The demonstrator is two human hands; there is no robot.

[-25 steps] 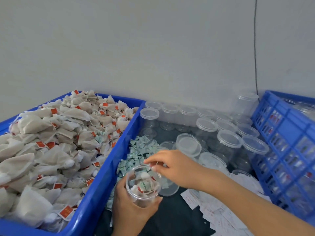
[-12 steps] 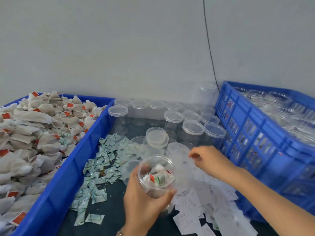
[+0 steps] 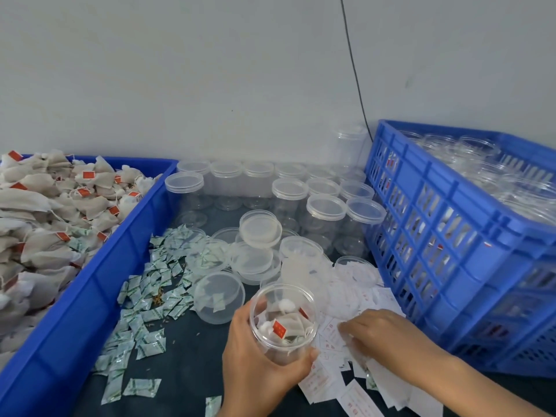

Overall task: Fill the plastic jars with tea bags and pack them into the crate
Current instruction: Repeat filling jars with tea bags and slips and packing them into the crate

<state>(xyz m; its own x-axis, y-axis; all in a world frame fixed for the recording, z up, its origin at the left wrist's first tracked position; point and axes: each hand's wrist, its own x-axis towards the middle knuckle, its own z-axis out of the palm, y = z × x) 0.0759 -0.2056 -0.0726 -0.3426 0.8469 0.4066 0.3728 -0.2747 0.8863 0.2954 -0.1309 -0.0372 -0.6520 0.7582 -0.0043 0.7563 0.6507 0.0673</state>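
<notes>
I am gripping the open jar [image 3: 284, 322] of tea bags in my left hand [image 3: 255, 361] at the lower middle of the frame, fingers curled round its wall, mouth tilted toward me. My right hand [image 3: 388, 341] is reaching onto the paper slips [image 3: 331, 337] just right of it, fingertips pressing down; I cannot tell whether they are pinching 1 yet. I should be peeling off 1 slip only, keeping the jar steady, with the crate [image 3: 451, 236] waiting at right.

A clear, lidless plastic jar [image 3: 284, 323] stands near the front centre, upright and partly filled with beige tea bags carrying red tags. More tea bags [image 3: 51, 224] are heaped in a blue bin on the left. Lidded empty jars [image 3: 326, 218] cluster at the far centre, beside a blue slatted crate [image 3: 451, 236] on the right.
</notes>
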